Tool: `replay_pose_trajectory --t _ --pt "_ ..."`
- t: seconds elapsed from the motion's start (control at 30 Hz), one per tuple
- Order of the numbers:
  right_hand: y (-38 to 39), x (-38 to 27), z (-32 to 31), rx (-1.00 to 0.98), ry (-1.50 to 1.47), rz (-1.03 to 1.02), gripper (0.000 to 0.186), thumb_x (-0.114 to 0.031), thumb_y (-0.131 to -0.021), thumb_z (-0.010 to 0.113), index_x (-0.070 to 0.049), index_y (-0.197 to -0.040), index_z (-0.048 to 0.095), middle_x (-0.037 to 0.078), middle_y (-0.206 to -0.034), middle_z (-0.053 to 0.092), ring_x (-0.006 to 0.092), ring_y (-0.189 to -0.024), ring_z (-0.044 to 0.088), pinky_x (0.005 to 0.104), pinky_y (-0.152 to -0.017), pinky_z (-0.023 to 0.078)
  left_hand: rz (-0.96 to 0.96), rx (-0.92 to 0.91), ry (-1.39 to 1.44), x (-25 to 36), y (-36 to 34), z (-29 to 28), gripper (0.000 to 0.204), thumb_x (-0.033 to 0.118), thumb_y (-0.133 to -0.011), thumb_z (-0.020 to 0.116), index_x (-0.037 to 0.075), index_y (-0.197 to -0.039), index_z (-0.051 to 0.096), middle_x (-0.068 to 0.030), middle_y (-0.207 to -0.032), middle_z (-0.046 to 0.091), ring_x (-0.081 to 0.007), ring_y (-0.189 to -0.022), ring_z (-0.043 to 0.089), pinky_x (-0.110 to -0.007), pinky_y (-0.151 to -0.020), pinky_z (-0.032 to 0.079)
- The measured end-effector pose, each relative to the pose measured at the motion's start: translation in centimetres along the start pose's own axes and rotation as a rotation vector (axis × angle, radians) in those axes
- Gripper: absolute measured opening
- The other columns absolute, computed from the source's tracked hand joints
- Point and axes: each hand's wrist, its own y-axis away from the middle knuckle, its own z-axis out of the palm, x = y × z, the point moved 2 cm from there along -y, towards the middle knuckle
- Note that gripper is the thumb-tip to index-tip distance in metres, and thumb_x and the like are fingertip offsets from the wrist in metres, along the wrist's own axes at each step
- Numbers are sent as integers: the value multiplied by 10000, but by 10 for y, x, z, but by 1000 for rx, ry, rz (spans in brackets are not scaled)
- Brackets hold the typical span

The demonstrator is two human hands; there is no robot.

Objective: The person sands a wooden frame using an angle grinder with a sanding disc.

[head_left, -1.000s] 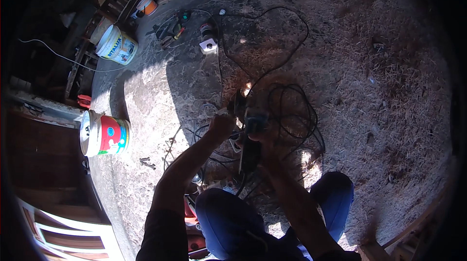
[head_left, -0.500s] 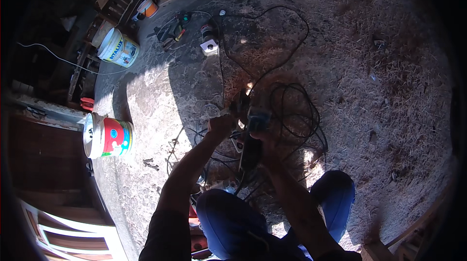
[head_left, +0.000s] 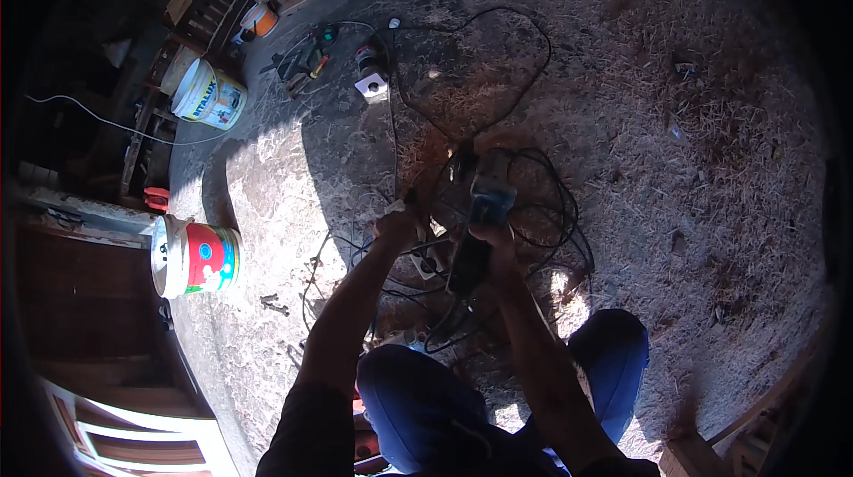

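My right hand (head_left: pixel 498 244) is wrapped round the body of an angle grinder (head_left: pixel 468 266), which has a black body and a teal front. Its head points away from me, and a cord runs from its near end. Left of it, my left hand (head_left: pixel 395 230) is closed, with a small pale piece showing at its fingertips; shade hides what it grips. A pale power strip (head_left: pixel 425 264) lies on the ground between the two hands, among black cables (head_left: pixel 569 224). My knees are bent below the grinder.
A power tool with a square white base (head_left: pixel 371 84) stands ahead, beside scattered hand tools (head_left: pixel 306 59). A yellow-labelled bucket (head_left: pixel 211 97) and a red-labelled bucket (head_left: pixel 209 257) stand left. A dark pliers-like piece (head_left: pixel 274 304) lies on the ground. Shavings (head_left: pixel 693 175) cover the right side.
The grinder has moved apart from my left hand, toward the right, and its head shows more. My left hand has shifted slightly left. The view has also shifted a little.
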Motion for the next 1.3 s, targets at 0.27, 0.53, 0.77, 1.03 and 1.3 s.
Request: replay_pose_trajectory --t 0.27,0.53,0.77,1.03,1.3 --pt "-2 -84 13 -18 103 -324 504 -55 -740 734 -42 -1216 568 108 -937 685 251 -776 710 403 -669 609 -82 147 214 6 13 12 277 165 -829 708 44 -1077 681 -226 -1109 713 -395 -1036 716 -503 -853 592" --pt "69 -139 70 0 32 -256 433 -141 -803 760 -17 -1180 587 140 -992 696 278 -804 729 430 -697 646 -30 544 222 30 105 -104 306 289 -943 631 56 -1132 688 -170 -1077 727 -385 -1046 685 -505 -911 523" --pt "175 -211 221 134 53 -401 412 -68 -764 749 -19 -1143 597 113 -943 685 239 -792 725 397 -683 643 348 849 932 97 374 -298 222 121 -773 806 63 -960 702 -102 -913 695 -307 -863 644 -433 -777 482" --pt "318 -330 421 270 46 -531 220 -127 -799 748 -64 -949 599 35 -761 597 167 -652 625 305 -570 532 182 969 1074 174 566 -460 368 138 -719 874 76 -1008 655 -91 -945 670 -311 -895 626 -452 -831 470" --pt "432 -444 509 237 -218 -543 259 -216 -842 739 -67 -992 588 64 -754 612 219 -645 654 366 -573 573 360 1207 914 220 675 -599 445 271 -751 888 101 -1097 666 -46 -990 691 -253 -978 646 -510 -1019 409"
